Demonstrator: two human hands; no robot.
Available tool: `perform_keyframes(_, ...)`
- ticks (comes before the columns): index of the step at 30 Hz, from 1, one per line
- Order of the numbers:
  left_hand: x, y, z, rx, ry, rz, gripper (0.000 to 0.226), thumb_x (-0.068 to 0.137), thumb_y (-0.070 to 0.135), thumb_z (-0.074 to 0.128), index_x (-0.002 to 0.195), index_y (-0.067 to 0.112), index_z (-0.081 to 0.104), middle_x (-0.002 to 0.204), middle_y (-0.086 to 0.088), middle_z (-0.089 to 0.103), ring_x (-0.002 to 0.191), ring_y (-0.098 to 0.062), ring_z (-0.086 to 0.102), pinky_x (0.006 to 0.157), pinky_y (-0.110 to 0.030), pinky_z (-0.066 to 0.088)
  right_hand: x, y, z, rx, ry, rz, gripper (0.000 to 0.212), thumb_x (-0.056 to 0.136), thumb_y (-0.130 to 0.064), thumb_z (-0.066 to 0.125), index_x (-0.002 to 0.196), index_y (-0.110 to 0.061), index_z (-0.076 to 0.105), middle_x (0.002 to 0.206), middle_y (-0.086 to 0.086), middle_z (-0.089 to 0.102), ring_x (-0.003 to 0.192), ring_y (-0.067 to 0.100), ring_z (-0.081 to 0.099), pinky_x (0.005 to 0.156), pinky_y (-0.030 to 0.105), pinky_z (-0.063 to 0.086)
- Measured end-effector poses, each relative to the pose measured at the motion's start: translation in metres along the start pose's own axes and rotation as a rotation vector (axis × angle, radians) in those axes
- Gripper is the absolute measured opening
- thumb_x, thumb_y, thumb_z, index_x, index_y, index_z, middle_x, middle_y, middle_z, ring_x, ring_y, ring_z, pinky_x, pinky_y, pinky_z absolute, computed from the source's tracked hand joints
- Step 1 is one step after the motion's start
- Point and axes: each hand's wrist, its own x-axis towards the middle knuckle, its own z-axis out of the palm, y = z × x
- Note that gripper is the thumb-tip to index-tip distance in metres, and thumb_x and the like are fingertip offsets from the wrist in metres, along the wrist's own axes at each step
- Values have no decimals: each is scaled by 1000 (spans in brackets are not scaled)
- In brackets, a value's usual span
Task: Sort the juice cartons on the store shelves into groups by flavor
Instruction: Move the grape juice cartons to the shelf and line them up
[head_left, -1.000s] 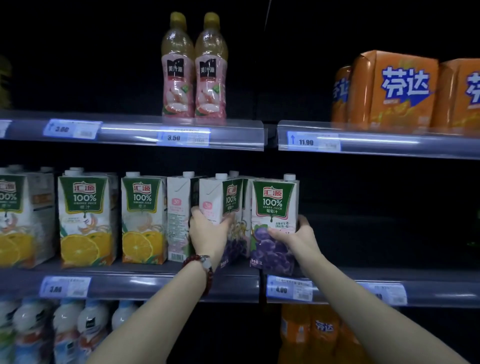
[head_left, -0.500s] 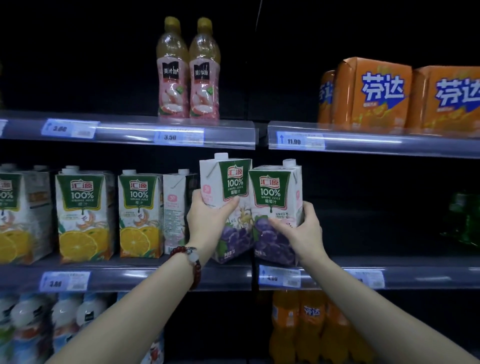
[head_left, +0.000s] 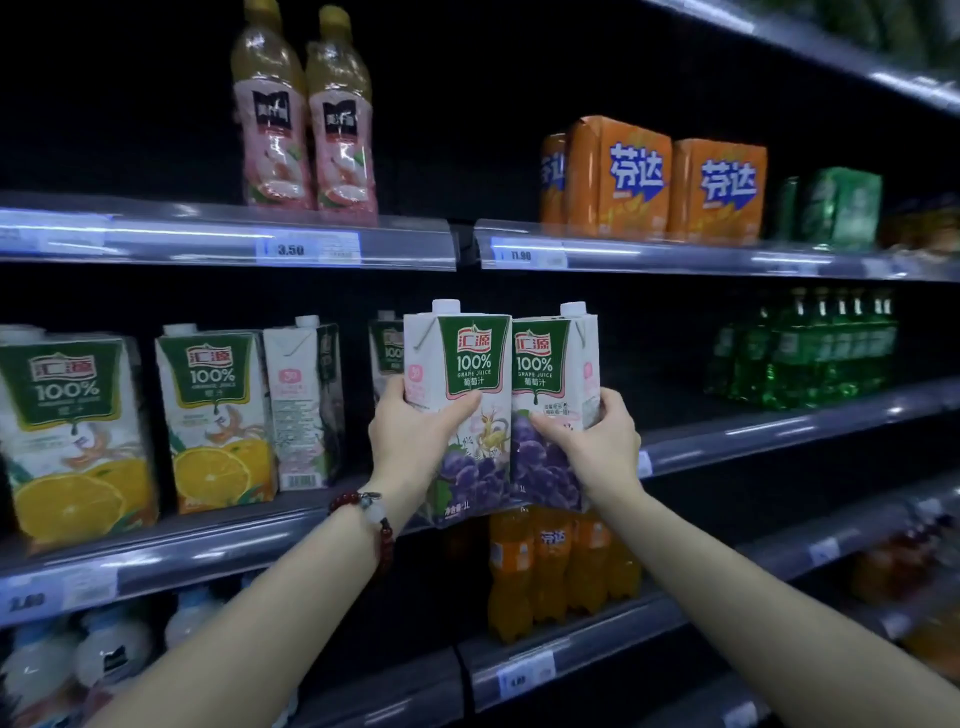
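Two grape juice cartons are lifted off the middle shelf, side by side and touching. My left hand (head_left: 415, 441) grips the left grape carton (head_left: 467, 358) round its left edge. My right hand (head_left: 597, 441) grips the right grape carton (head_left: 545, 364) round its right edge. On the middle shelf (head_left: 218, 540) to the left stand two orange juice cartons (head_left: 72, 431) (head_left: 215, 415). A carton turned sideways (head_left: 301, 405) stands beside them, and another carton (head_left: 387, 348) peeks out behind my left hand.
Two pink-labelled bottles (head_left: 306, 114) stand on the upper shelf, with orange soda packs (head_left: 654, 182) to the right. Green bottles (head_left: 805, 348) sit at the right of the middle shelf. Orange soda bottles (head_left: 550, 566) and white bottles (head_left: 104, 660) fill the lower shelf.
Both hands have lifted the two grape cartons off the middle shelf and carried them up and forward. The view has swung to the right along the shelves.
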Motion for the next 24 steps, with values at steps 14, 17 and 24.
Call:
perform_keyframes(14,-61,1,108,-54,-213,-70,43,67,33,86,97,21,58,96,1,71,85,-16,69,68,-30,57,-28,26,-123,-153,245,69,59,63,-38,89,108,-29,52,90,-20,61,79,-10,56,52,4,42)
perform_keyframes(17,-72,6,144,-70,-239,-63,43,68,32,86,98,21,57,96,2,70,83,-13,68,61,-25,53,-21,38,-153,-159,283,81,59,62,-39,89,107,-31,51,91,-20,62,80,-9,57,60,9,39)
perform_keyframes(24,-94,22,252,-103,-254,-66,45,68,31,86,100,18,58,98,-1,71,88,-19,70,76,-39,60,13,80,-253,-215,309,68,63,60,-45,88,107,-35,48,93,-18,63,88,-1,60,75,23,50)
